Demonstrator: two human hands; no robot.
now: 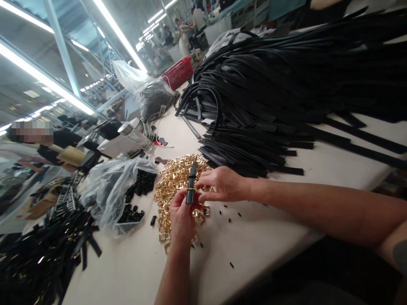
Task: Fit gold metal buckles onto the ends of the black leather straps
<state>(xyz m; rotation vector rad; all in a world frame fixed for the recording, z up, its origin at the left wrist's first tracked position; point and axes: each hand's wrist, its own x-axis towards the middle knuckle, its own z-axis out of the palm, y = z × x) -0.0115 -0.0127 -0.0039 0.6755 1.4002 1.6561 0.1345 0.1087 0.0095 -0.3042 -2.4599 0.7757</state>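
My left hand (182, 216) is closed on a short black strap (191, 178), which stands up from the fingers. A thin gold buckle (190, 189) sits around the strap, and a black loop crosses it higher up. To the right of the strap is my right hand (224, 184), its thumb and fingers apart and their tips close to the buckle. Whether those tips touch the strap, I cannot tell. Beneath both hands spreads a pile of gold buckles (171, 176).
Long black straps (254, 93) heap across the table's far right. At the left, a clear plastic bag (106, 190) lies by small black loops (143, 182). More black straps (41, 254) with gold parts fill the lower left. A glass jar (135, 135), a red crate (178, 73) and a person (60, 142) are beyond.
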